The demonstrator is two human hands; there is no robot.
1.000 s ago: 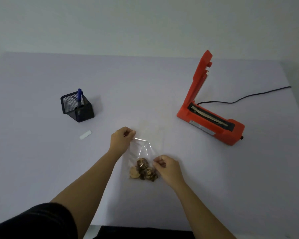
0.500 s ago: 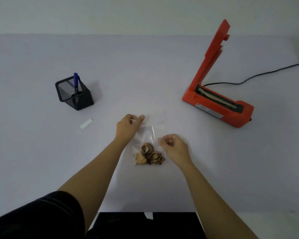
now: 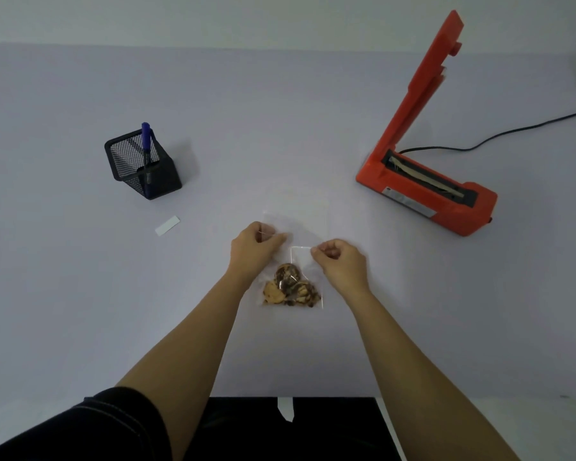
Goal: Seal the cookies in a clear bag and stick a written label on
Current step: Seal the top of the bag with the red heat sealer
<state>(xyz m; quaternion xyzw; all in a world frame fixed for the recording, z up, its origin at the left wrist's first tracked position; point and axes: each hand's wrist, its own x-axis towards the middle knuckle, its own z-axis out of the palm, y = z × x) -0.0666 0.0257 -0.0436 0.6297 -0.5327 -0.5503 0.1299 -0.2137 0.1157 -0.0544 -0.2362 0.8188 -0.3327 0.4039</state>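
A clear bag [image 3: 300,234] lies on the pale table in front of me, with several brown cookies [image 3: 290,289] bunched at its near end. My left hand [image 3: 255,249] pinches the bag's left edge near its open far end. My right hand [image 3: 341,262] pinches the right edge a little nearer to me. An orange heat sealer [image 3: 426,191] stands at the right with its arm raised upright. A small white label [image 3: 167,225] lies flat to the left. A blue pen [image 3: 146,151] stands in a black mesh holder [image 3: 143,164].
The sealer's black cable [image 3: 499,134] runs off to the right edge of the table. The table's near edge [image 3: 313,396] lies just below my forearms, with a dark floor beyond it.
My right hand has moved up the bag's right edge toward its open end. The left hand keeps its pinch on the left edge. The view has shifted slightly.
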